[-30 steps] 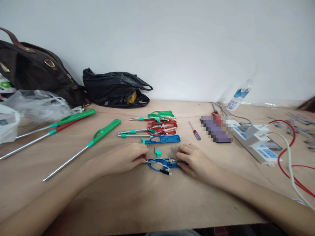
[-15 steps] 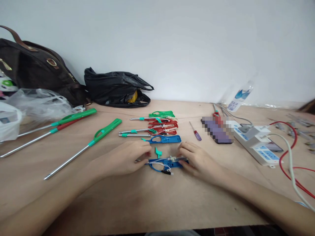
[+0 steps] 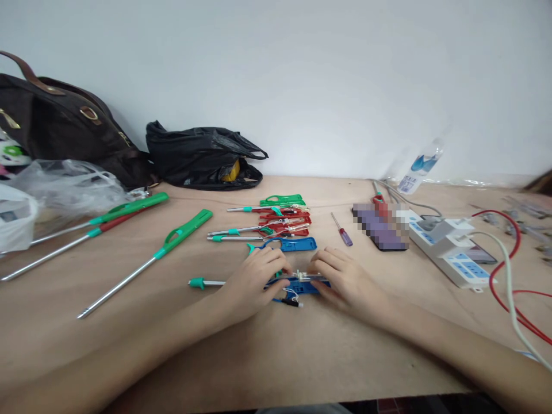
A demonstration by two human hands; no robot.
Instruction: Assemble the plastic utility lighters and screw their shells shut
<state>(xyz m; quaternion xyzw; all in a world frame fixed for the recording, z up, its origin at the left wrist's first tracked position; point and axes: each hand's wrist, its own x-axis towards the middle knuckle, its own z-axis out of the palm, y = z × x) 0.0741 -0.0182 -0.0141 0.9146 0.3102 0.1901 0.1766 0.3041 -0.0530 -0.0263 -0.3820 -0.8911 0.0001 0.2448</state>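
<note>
An opened blue gas lighter (image 3: 296, 286) lies in front of me, its half shell showing white wires and a small black part (image 3: 291, 302). Its metal tube with a green collar (image 3: 197, 283) sticks out to the left. My left hand (image 3: 259, 279) is closed over the shell's left part, thumb and fingers pinching at the wires or shell; its fingertips partly hide what they grip. With thumb and fingers, my right hand (image 3: 340, 279) grips the shell's right end and the clear tank (image 3: 308, 276) in it. Just behind lies another blue half shell (image 3: 297, 244).
Opened red and green lighters (image 3: 284, 221) lie in a row farther back. Closed green lighters (image 3: 183, 233) rest at left. A purple screwdriver (image 3: 344, 234), phone (image 3: 379, 227) and power strip (image 3: 448, 253) with cables are at right. Bags (image 3: 202, 155) stand along the wall.
My left hand has moved right, from the tube onto the shell's left part, uncovering the tube and its green collar. The small green trigger is now mostly behind it. My right hand stays nearly put.
</note>
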